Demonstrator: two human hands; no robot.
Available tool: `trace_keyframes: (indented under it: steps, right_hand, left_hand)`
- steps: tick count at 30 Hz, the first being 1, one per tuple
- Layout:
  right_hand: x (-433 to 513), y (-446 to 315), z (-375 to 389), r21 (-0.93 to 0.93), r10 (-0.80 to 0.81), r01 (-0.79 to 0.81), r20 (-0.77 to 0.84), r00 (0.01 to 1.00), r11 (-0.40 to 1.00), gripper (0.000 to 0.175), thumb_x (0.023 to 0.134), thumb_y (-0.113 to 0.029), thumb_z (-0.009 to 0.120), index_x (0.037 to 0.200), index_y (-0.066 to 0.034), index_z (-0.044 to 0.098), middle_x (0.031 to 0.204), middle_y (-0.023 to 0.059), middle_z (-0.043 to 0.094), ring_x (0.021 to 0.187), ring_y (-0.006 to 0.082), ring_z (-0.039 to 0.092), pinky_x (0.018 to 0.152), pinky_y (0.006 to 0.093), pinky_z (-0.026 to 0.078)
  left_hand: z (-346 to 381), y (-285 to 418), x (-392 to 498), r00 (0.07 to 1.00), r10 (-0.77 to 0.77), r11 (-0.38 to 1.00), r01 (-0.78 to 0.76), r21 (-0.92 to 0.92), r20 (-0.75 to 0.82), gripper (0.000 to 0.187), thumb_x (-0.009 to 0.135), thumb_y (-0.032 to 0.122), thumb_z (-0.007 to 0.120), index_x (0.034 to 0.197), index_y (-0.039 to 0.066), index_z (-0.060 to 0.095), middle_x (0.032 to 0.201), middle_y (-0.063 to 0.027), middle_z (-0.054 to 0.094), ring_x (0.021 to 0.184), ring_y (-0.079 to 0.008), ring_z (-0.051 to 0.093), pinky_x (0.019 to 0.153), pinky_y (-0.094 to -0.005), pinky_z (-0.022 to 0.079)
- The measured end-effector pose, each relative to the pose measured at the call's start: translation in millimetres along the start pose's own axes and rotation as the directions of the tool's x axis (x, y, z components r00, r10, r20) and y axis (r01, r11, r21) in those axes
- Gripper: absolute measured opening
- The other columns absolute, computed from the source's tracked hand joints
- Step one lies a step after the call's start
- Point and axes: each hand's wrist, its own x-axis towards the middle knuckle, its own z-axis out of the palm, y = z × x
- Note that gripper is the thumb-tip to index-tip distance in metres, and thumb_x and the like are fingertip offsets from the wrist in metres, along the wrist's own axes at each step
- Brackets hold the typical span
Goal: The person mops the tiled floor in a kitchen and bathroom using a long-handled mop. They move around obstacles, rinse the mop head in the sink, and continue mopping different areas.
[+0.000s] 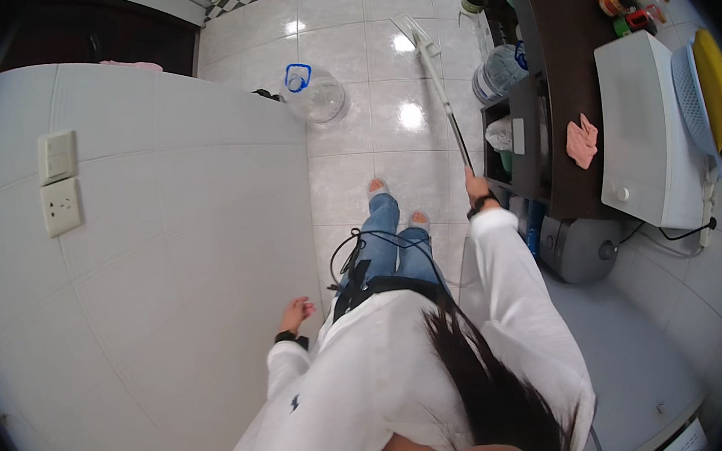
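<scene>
My right hand (476, 188) is closed around the dark lower part of a long mop handle (438, 86). The pole reaches forward over the glossy floor tiles to a pale, flat mop head (415, 35) resting on them. Beside my left hip, my left hand (298, 313) hangs with its fingers loosely curled and nothing in it, close to the white tiled wall. A large clear plastic water bottle (322, 100) with a blue handle stands on the floor at the wall's end, left of the mop.
Dark shelving (536, 126) lines the right side, with another large water bottle (497, 74) by it. On its top are a white appliance (636, 130), a pink cloth (582, 141) and several condiment bottles. A grey appliance (572, 249) stands nearer me. Black cords hang at my waist.
</scene>
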Motion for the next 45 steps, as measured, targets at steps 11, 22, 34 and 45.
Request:
trace_keyframes:
  steps: [11,22,34,45]
  right_hand:
    - [-280,264,37,-0.252,0.292,-0.252,0.135,0.947,0.934,0.08,0.087,-0.064,0.029,0.102,0.0095,0.058,0.098,0.0319,0.058,0.097,0.0421,0.057,0.08,0.0472,0.045]
    - [-130,113,31,0.451,0.167,-0.324,0.354,0.92,0.832,0.068,0.085,-0.07,0.028,0.054,-0.0111,0.041,0.044,0.0043,0.037,0.034,0.0175,0.037,0.033,0.0339,0.027]
    - [-111,76,34,0.349,0.095,-0.211,0.323,0.942,0.913,0.079,0.085,-0.072,0.016,0.051,-0.0065,0.046,0.041,0.0099,0.041,0.034,0.0242,0.04,0.036,0.0371,0.031]
    - [-418,377,127,-0.042,0.322,-0.333,0.396,0.86,0.942,0.078,0.087,-0.068,0.025,0.064,-0.0013,0.059,0.059,0.0135,0.056,0.061,0.0305,0.058,0.063,0.0395,0.046]
  left_hand:
    - [8,-67,-44,1.0,-0.023,0.999,0.022,0.05,0.011,0.029,0.093,0.017,0.037,0.111,0.003,0.054,0.096,-0.0105,0.063,0.084,-0.0187,0.064,0.077,-0.0306,0.05]
    - [10,-93,-77,0.988,0.09,0.978,-0.111,-0.178,-0.124,0.031,0.094,0.018,0.037,0.114,-0.001,0.052,0.093,-0.0117,0.064,0.081,-0.0189,0.064,0.075,-0.031,0.052]
    - [-7,-160,-80,0.997,-0.06,0.998,0.061,-0.007,0.048,0.029,0.094,0.019,0.038,0.114,0.003,0.053,0.095,-0.0096,0.063,0.085,-0.0178,0.063,0.076,-0.0285,0.05]
    - [-71,-181,-1,0.991,0.129,0.991,-0.13,0.043,0.027,0.028,0.09,0.02,0.043,0.108,0.002,0.056,0.091,-0.0113,0.064,0.079,-0.0178,0.065,0.067,-0.0271,0.05]
